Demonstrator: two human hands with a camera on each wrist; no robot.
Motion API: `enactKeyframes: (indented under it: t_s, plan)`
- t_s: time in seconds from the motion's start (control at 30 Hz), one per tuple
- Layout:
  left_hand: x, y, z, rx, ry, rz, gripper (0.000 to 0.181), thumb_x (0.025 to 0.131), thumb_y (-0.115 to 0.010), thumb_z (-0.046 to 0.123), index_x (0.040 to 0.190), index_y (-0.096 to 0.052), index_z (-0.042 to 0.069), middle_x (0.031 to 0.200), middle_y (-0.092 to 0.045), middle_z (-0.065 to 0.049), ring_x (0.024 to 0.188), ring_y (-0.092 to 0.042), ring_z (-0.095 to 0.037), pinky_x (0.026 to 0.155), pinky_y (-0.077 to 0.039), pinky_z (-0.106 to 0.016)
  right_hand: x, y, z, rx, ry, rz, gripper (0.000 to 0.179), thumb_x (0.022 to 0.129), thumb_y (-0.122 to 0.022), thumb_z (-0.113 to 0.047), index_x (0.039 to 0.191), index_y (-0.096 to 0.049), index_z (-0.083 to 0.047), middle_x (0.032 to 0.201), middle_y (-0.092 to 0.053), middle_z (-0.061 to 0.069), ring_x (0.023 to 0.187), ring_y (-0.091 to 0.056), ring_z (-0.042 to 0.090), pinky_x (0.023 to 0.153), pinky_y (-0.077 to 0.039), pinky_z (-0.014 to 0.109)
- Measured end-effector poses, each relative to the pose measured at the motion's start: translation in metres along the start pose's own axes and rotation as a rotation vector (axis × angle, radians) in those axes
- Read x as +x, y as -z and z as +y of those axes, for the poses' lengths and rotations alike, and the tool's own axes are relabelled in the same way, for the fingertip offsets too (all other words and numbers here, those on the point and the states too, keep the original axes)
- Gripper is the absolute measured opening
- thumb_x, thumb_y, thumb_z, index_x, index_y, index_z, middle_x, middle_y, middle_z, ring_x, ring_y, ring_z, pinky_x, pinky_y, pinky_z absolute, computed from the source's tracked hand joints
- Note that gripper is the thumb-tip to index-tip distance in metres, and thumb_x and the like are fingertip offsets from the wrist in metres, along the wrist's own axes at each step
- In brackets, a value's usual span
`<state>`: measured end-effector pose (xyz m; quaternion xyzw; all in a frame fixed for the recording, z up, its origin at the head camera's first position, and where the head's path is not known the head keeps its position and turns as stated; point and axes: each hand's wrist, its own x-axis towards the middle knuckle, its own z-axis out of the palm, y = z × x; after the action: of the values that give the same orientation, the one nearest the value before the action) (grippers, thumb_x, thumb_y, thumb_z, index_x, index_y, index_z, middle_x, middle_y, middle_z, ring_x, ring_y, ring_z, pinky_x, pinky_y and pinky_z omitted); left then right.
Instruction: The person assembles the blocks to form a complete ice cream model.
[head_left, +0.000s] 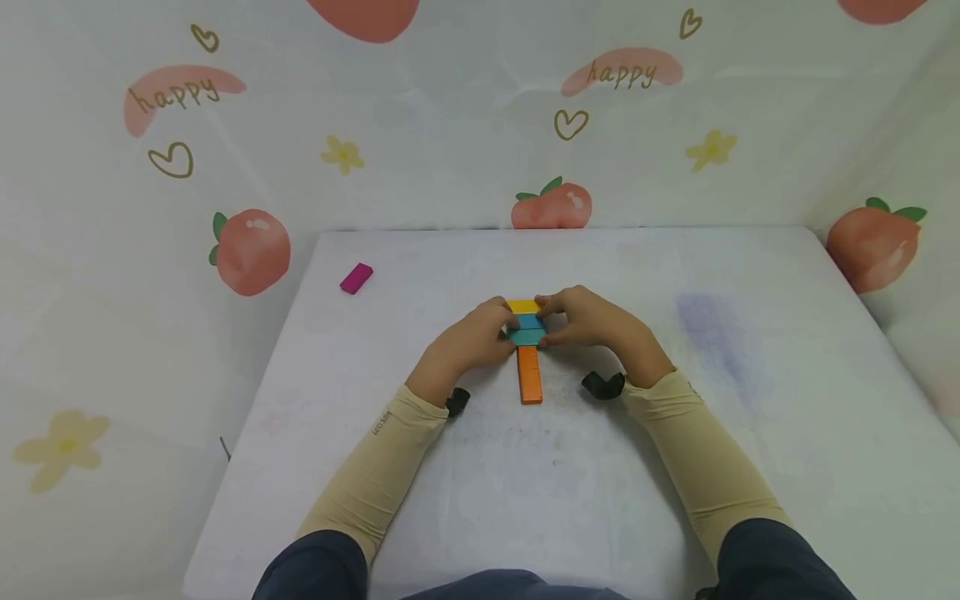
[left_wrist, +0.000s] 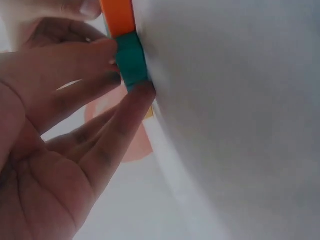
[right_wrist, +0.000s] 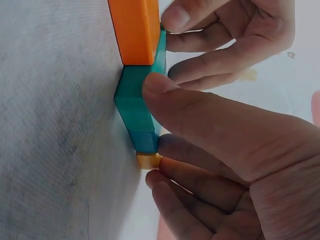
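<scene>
Flat blocks lie in a row on the white table: a yellow block (head_left: 523, 306) at the back, a blue block (head_left: 529, 322), a teal block (head_left: 527, 337) with slanted ends, and a long orange block (head_left: 529, 375) pointing toward me. At the row's left end, my left hand (head_left: 478, 333) holds the teal and blue blocks with thumb and fingertips. From the other side my right hand (head_left: 588, 318) grips the row, its thumb (right_wrist: 162, 85) on the teal block and its fingers along the blue and yellow blocks. Fingertips partly cover the blocks' ends.
A magenta block (head_left: 356, 278) lies apart at the table's back left. Black straps (head_left: 603, 385) hang at both wrists. A white cloth printed with peaches (head_left: 252, 252) stands behind and beside the table (head_left: 645, 500). A faint blue stain (head_left: 708, 329) marks the right side.
</scene>
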<state>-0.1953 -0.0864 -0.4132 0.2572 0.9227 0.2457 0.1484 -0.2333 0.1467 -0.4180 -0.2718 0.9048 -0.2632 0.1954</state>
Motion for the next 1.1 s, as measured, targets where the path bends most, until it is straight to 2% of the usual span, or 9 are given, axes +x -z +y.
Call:
enactKeyframes:
  t_s: [0.1,0.2,0.4,0.5,0.57,0.63,0.77,0.9,1.1]
  plan:
    - [-0.002,0.007,-0.012,-0.045,0.015,0.019,0.036,0.102,-0.071,0.014,0.135,-0.07,-0.001,0.134,-0.061,-0.015,0.112,-0.064,-0.025,0.102,-0.057,-0.037,0.001,0.0,-0.001,-0.008,-0.013,-0.008,0.055,0.088,-0.089,-0.025,0.135,-0.072,-0.001,0.16,-0.053,0.014,0.15,-0.05,0.035,0.12,-0.045,0.052]
    - [-0.008,0.023,-0.031,-0.113,0.062,0.095,0.038,0.102,-0.071,0.016,0.135,-0.068,-0.002,0.136,-0.061,-0.016,0.114,-0.066,-0.028,0.102,-0.058,-0.041,0.003,-0.001,-0.002,-0.014,-0.014,-0.013,0.055,0.089,-0.088,-0.026,0.136,-0.071,-0.001,0.16,-0.053,0.015,0.149,-0.05,0.035,0.12,-0.044,0.052]
    - [-0.045,0.069,-0.089,-0.244,0.212,0.385,0.039,0.102,-0.068,0.016,0.134,-0.066,-0.007,0.139,-0.06,-0.027,0.119,-0.068,-0.04,0.103,-0.057,-0.053,0.001,-0.001,-0.004,-0.019,-0.009,-0.008,0.054,0.09,-0.088,-0.024,0.135,-0.071,0.0,0.158,-0.055,0.015,0.149,-0.05,0.036,0.121,-0.044,0.052]
    - [-0.066,0.082,-0.12,-0.248,0.342,0.521,0.038,0.103,-0.067,0.019,0.132,-0.068,-0.005,0.138,-0.062,-0.027,0.12,-0.067,-0.041,0.103,-0.056,-0.055,0.0,-0.001,-0.004,-0.02,-0.016,-0.012,0.054,0.09,-0.088,-0.024,0.135,-0.071,0.0,0.159,-0.055,0.015,0.149,-0.05,0.036,0.121,-0.043,0.053]
    - [-0.075,0.085,-0.139,-0.243,0.405,0.574,0.038,0.103,-0.066,0.019,0.132,-0.068,-0.005,0.136,-0.064,-0.028,0.12,-0.067,-0.042,0.103,-0.056,-0.056,-0.001,0.0,-0.003,-0.026,-0.021,-0.011,0.054,0.09,-0.088,-0.024,0.135,-0.071,0.0,0.159,-0.055,0.015,0.149,-0.05,0.035,0.121,-0.043,0.053]
    - [-0.079,0.086,-0.155,-0.246,0.464,0.596,0.04,0.103,-0.065,0.02,0.134,-0.067,-0.005,0.137,-0.064,-0.027,0.12,-0.065,-0.041,0.103,-0.056,-0.055,-0.001,0.001,-0.002,-0.03,-0.019,-0.006,0.053,0.09,-0.087,-0.024,0.135,-0.071,0.0,0.159,-0.055,0.015,0.149,-0.05,0.036,0.121,-0.043,0.053]
    - [-0.082,0.087,-0.174,-0.259,0.549,0.579,0.049,0.103,-0.065,0.021,0.143,-0.06,-0.007,0.145,-0.059,-0.029,0.122,-0.062,-0.04,0.103,-0.055,-0.053,-0.001,0.0,-0.001,-0.017,0.002,0.004,0.053,0.09,-0.087,-0.023,0.134,-0.071,0.001,0.158,-0.056,0.017,0.149,-0.05,0.037,0.121,-0.043,0.054]
    - [-0.08,0.089,-0.179,-0.274,0.6,0.58,0.052,0.104,-0.064,0.022,0.147,-0.056,-0.006,0.149,-0.055,-0.029,0.121,-0.061,-0.04,0.105,-0.055,-0.053,-0.001,-0.001,0.001,-0.003,0.009,0.001,0.053,0.089,-0.088,-0.023,0.134,-0.071,0.001,0.158,-0.055,0.017,0.148,-0.051,0.037,0.121,-0.043,0.053]
    - [-0.074,0.093,-0.182,-0.274,0.629,0.561,0.051,0.104,-0.063,0.019,0.146,-0.056,-0.008,0.149,-0.054,-0.031,0.128,-0.058,-0.043,0.115,-0.048,-0.057,0.0,-0.001,0.003,-0.007,0.007,0.008,0.053,0.089,-0.088,-0.025,0.134,-0.072,-0.001,0.159,-0.055,0.015,0.146,-0.054,0.036,0.12,-0.045,0.052]
